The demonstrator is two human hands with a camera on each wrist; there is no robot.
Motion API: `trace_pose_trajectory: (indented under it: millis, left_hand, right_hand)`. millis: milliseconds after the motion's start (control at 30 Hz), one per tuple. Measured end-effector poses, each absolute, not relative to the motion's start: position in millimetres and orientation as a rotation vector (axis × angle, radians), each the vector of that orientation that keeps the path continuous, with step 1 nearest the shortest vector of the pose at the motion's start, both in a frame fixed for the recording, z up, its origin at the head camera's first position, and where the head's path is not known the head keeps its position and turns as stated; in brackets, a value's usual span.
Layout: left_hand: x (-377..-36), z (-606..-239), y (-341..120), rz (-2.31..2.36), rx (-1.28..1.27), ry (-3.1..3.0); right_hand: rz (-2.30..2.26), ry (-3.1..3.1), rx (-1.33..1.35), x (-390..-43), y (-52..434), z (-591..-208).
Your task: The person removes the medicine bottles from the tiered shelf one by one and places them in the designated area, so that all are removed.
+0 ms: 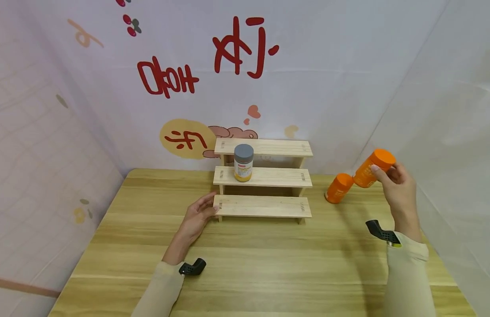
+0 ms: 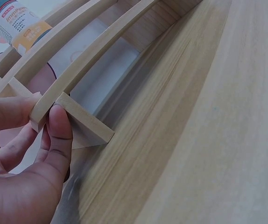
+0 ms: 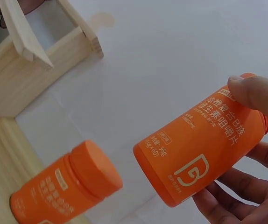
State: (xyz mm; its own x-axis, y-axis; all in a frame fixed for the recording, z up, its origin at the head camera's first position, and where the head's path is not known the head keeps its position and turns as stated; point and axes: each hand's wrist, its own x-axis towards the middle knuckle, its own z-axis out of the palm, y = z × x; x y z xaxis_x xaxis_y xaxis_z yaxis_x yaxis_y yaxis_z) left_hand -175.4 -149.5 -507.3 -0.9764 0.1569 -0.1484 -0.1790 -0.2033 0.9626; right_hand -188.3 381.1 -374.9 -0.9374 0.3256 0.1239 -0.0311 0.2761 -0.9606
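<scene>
My right hand [image 1: 401, 193] grips an orange vitamin bottle [image 1: 373, 168] by its upper part, thumb on the near side, held tilted above the table. The bottle's label [image 3: 204, 140] faces the right wrist camera. A second orange bottle [image 1: 339, 188] stands on the table just left of it. My left hand [image 1: 196, 218] pinches the left end of the lowest step of a three-tier wooden shelf [image 1: 264, 206], with thumb and fingers around the board's end [image 2: 43, 109]. On the middle step, toward its left, stands a white and yellow bottle with a grey cap [image 1: 243, 163].
The shelf stands near the back edge of a wooden table [image 1: 268, 264]. Behind it hangs a pale backdrop [image 1: 328, 88] with red lettering, and a white side wall [image 1: 458, 154] rises close to my right hand. Both sleeves carry a black wrist device [image 1: 381, 232].
</scene>
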Motion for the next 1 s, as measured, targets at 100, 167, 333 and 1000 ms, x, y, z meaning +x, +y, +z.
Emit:
trace_pose_trajectory:
  millis: [100,167,333,1000]
  left_hand:
    - [-176,-507,-150,2.285,-0.032,1.835]
    - [-177,-507,-150,2.286,-0.032,1.833]
    - [-178,-507,-148,2.284,-0.045,1.827]
    - [-177,-508,-149,2.277,-0.05,1.833]
  right_hand:
    - [1.714,-2.269,-0.307,-189,387,-380]
    - [1.699,-2.292,-0.344,-189,390,-384]
    - [1.643,-2.342,-0.384,-188,401,-398]
    - [1.68,-2.424,-0.444,-195,428,-464]
